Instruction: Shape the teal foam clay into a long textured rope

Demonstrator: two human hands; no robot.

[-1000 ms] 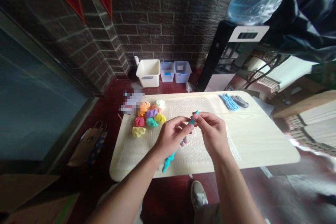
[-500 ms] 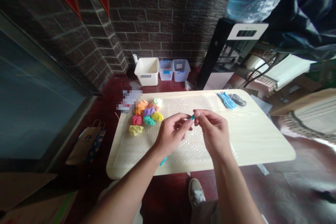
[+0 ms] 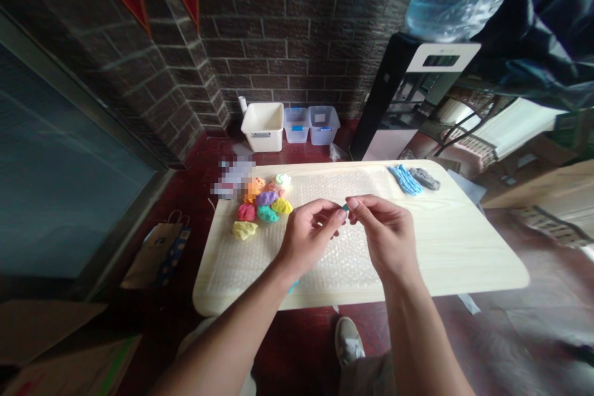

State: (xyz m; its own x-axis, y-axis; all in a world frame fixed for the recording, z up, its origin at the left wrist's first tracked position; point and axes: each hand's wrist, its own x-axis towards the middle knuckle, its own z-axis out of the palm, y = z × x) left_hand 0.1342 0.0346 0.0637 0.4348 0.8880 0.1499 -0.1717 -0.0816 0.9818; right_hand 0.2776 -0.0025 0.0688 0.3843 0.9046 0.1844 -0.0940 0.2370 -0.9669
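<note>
A small teal piece of what looks like modelling clay is pinched between the fingertips of both hands, mostly covered by them. My left hand grips it from the left with thumb and forefinger. My right hand pinches its other end. Both are held above a sheet of bubble wrap on the table. Another bit of teal clay shows beside my left forearm. Left of my hands lie several soft clay lumps, among them a red lump, a green-teal lump and a purple lump.
On the pale table, a blue ridged lump and a grey lump lie at the back right. Behind it stand a white bin, two clear boxes and a water dispenser. A paper bag is on the floor at left.
My view has shifted slightly, moving everything a little to the right. Less of the teal clay shows between the fingertips now; both hands still pinch it.
</note>
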